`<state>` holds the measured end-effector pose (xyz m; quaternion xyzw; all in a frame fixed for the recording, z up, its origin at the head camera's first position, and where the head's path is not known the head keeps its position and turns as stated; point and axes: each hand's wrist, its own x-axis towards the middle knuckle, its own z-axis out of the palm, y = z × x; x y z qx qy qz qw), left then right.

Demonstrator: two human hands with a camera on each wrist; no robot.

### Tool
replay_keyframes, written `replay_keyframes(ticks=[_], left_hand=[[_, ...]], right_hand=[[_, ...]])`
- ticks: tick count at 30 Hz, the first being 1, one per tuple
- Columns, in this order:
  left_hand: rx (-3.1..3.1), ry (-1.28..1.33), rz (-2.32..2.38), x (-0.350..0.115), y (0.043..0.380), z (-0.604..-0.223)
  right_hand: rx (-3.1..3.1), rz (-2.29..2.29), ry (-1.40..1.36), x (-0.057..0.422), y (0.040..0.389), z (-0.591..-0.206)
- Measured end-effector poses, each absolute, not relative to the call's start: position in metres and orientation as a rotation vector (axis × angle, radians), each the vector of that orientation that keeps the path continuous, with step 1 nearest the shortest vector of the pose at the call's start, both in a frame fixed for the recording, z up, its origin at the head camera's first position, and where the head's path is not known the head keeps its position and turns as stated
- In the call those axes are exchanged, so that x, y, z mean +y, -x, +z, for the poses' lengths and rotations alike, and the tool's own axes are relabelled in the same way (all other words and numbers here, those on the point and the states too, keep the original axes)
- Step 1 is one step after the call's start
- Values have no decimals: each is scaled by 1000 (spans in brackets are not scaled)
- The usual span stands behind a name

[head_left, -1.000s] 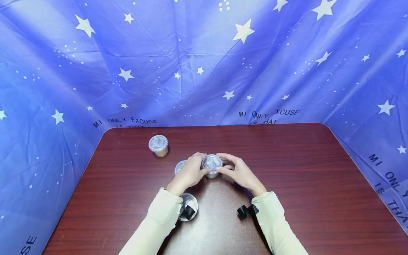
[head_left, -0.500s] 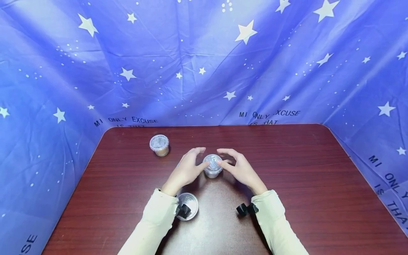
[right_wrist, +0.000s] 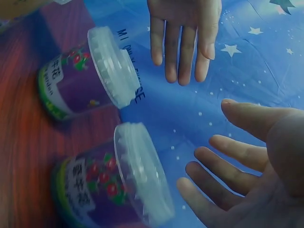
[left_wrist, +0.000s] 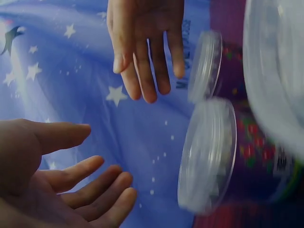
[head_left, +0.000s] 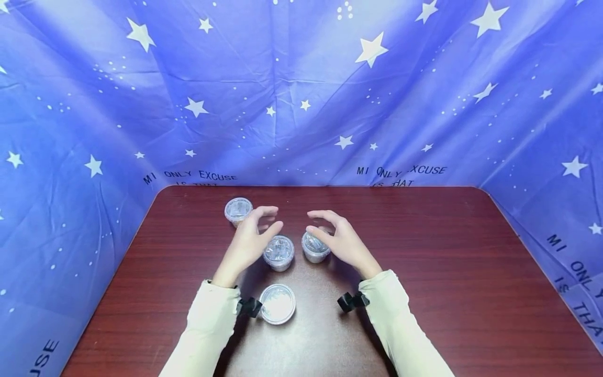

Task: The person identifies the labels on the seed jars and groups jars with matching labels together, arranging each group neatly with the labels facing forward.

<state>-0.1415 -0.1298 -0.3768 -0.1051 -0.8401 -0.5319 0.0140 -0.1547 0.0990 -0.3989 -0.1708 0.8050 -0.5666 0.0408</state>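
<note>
You have 4 lidded tubs, from the left: a far tub [head_left: 237,208] partly behind your left hand [head_left: 246,240], a near tub [head_left: 277,305] closest to you, a middle tub [head_left: 279,253] and a right tub [head_left: 316,250]. In your right wrist view the middle and right tubs have purple sides with red flowers; what they hold can't be made out. They stand upright on a glossy red-brown table [head_left: 447,262], and a blue curtain [head_left: 264,78] with white stars and dark lettering hangs around it. Your left fingers are parted in a loose curve, grasping nothing, above and just beside the middle tub; your right hand [head_left: 345,243] is likewise relaxed and holds nothing, just over the right tub
</note>
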Motion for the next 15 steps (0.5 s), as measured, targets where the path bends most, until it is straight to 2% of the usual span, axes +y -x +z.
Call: replay_keyframes(ticks=[15], left_hand=[[-2472, 54, -1749, -178, 157, -395]], right_hand=[[2361, -1654, 529, 53, 183, -389]])
